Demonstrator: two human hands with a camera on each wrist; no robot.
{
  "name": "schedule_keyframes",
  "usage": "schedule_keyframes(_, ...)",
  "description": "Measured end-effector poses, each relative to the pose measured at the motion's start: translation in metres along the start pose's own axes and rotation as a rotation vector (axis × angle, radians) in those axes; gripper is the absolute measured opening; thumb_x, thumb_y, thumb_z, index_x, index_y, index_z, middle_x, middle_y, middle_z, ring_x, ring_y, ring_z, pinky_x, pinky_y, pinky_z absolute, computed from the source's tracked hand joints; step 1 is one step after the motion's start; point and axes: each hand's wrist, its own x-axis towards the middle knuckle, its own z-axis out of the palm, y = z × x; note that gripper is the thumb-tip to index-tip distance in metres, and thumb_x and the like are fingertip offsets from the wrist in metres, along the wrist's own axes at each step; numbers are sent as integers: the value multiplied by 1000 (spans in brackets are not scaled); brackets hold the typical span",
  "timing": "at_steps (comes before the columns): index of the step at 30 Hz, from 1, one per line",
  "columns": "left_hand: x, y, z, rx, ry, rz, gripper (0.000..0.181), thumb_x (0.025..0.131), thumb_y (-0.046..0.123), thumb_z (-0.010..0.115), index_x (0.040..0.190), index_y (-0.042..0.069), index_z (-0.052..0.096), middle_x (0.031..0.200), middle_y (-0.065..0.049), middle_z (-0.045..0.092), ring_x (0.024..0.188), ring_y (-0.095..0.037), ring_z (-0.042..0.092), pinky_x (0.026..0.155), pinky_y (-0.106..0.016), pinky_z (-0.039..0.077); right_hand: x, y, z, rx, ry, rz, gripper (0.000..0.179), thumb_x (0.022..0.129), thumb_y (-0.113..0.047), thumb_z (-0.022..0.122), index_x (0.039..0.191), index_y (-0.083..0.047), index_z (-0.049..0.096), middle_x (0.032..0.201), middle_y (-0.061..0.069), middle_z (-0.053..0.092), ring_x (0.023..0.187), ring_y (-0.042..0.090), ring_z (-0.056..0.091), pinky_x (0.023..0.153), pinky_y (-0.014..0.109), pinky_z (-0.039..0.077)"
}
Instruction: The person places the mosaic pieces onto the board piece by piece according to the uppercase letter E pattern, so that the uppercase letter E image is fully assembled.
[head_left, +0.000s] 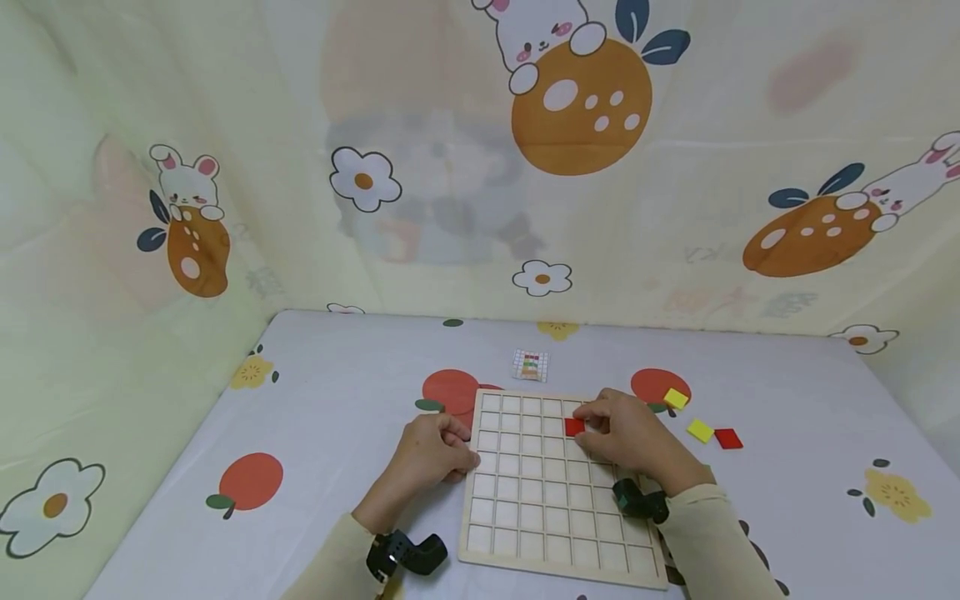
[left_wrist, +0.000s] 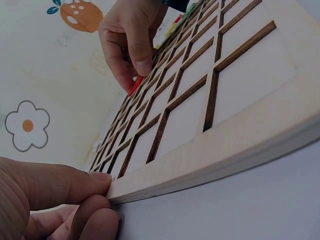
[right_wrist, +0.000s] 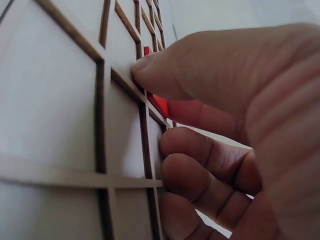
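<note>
A pale wooden grid board (head_left: pixel 562 572) with rows of square cells lies on the table. At its left edge, my left hand (head_left: pixel 429 450) grips the rim, thumb on top and fingers curled against the side, as the left wrist view shows. Over the upper right part of the grid, my right hand (head_left: pixel 628 429) pinches a red square tile (head_left: pixel 573 427) between thumb and fingers. In the right wrist view the tile (right_wrist: pixel 159 104) is partly covered by the thumb and stands at a grid cell; whether it is seated there cannot be told.
Right of the board lie two yellow tiles (head_left: pixel 701 430) and another red tile (head_left: pixel 728 438). A small card with a coloured grid pattern (head_left: pixel 531 365) lies behind the board. Printed cloth covers the table (head_left: pixel 337 392), and a patterned curtain (head_left: pixel 442 283) hangs behind and beside it.
</note>
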Motion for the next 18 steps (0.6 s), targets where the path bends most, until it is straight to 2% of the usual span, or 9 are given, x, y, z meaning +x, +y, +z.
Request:
schedule_keyframes(7,-1,1,1,0,-6,-5,24,81,2,84,99,1,67,75,-7,65,56,-14,62,53,-23,55,-2,0,0,48,-9,33,35,86,-20,85,118,-9,77,92,1,58,90,21,51,69,31,48)
schedule_keyframes(12,-1,1,2,3,-7,1,24,82,3,83,99,1,67,75,-7,65,56,-14,62,54,-24,56,-2,4,-3,77,-1,55,49,83,-27,87,128,-11,73,103,2,61,98,22,56,75,32,54)
schedule_keyframes(15,-1,1,1,9,-6,4,23,82,3,83,99,2,67,75,-6,65,56,-14,63,55,-25,57,-2,7,-7,98,9,57,57,83,-32,87,134,-13,70,114,4,63,108,26,59,83,39,59)
schedule_keyframes(18,-1,1,0,16,-5,4,23,82,4,84,99,2,67,75,-7,65,56,-14,63,55,-25,57,-5,9,-15,77,37,33,58,86,-35,85,137,-12,68,127,10,63,119,34,58,93,53,57)
